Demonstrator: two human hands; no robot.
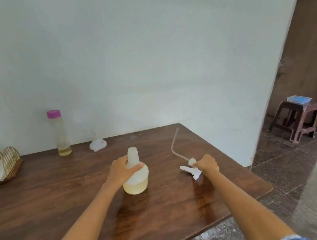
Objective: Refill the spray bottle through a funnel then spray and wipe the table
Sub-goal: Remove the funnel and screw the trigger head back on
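A translucent white spray bottle [138, 177] stands upright mid-table, its neck open, with pale yellow liquid in the bottom. My left hand [120, 169] grips it around the neck and shoulder. My right hand [206, 163] holds the white spray head [190, 170] low over the table to the right of the bottle; its long dip tube [173, 145] curves away toward the back. A white funnel [97, 144] rests mouth down near the wall. A tall clear bottle with a pink cap [60, 132] stands left of the funnel, with a little yellow liquid in it.
A gold wire holder with a white cloth [0, 167] sits at the table's far left. The dark wooden table [64, 196] meets the white wall behind; its right edge runs near my right hand. A brown plastic stool [297, 119] stands on the tiled floor beyond.
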